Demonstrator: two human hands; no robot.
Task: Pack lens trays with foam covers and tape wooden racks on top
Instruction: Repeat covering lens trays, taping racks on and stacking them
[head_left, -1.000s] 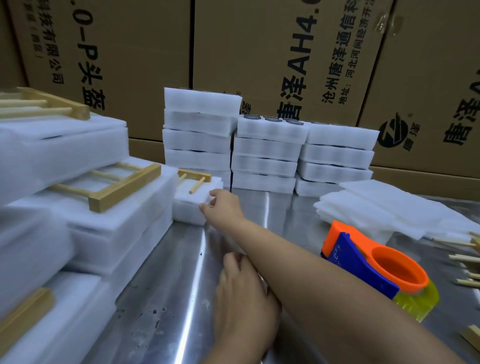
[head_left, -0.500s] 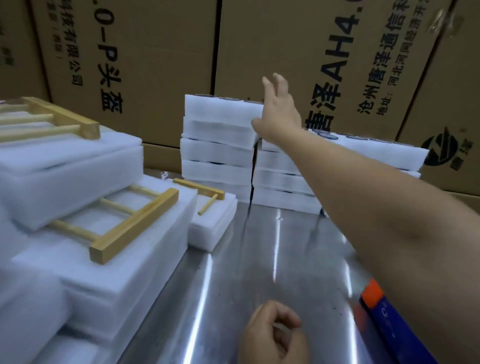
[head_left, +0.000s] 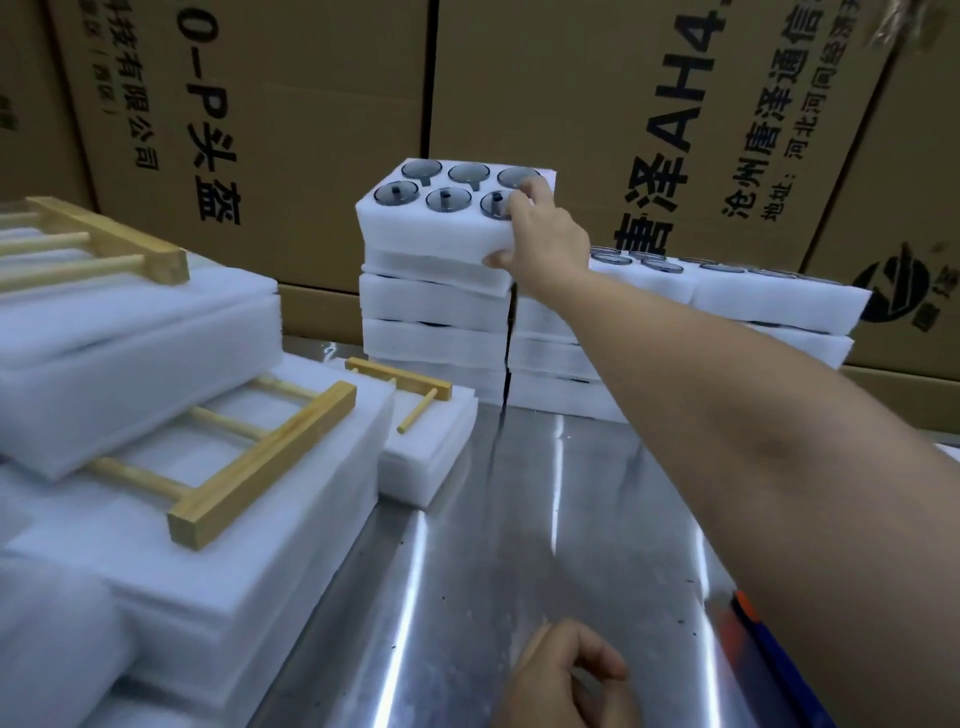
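Gripping white foam lens tray with six round grey lenses (head_left: 431, 228) at its near right corner: right hand (head_left: 540, 234), fingers (head_left: 524, 195) curled over top face, thumb against side edge. Tray on top of taller stack of white foam trays (head_left: 436, 332) at back of shiny steel table (head_left: 519, 519), slightly askew. Left hand (head_left: 566, 680) low over table, fingers curled; held object, if any, not discernible. Pale wooden rack (head_left: 260, 457) lying on white foam-covered pack (head_left: 234, 561) at left.

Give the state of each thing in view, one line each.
Top lens tray: uncovered, six lenses showing, atop the left stack.
Right hand: grips that tray's right corner.
Left hand: fingers curled; contents unclear.
Wooden rack: lies flat on a covered pack.
Right stack: top tray uncovered.
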